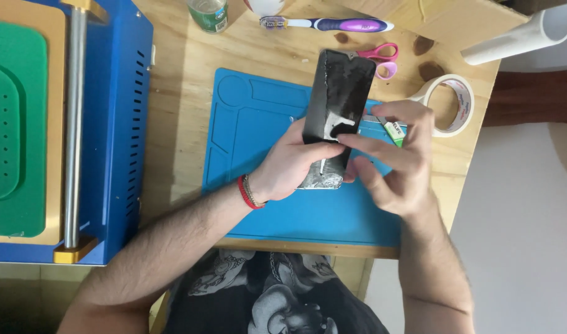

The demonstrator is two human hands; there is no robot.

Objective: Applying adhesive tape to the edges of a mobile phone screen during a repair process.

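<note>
A black phone screen, smeared with whitish residue, is held tilted above the blue work mat. My left hand grips its near end from the left side. My right hand is closed on a thin metal tool with a green handle, and its fingers pinch at the residue near the screen's lower end. A strip of white residue hangs by the fingertips.
A blue machine with a green pad fills the left. A roll of tape, pink scissors, a purple-and-white toothbrush, a bottle and a white tube lie along the wooden table's far and right sides.
</note>
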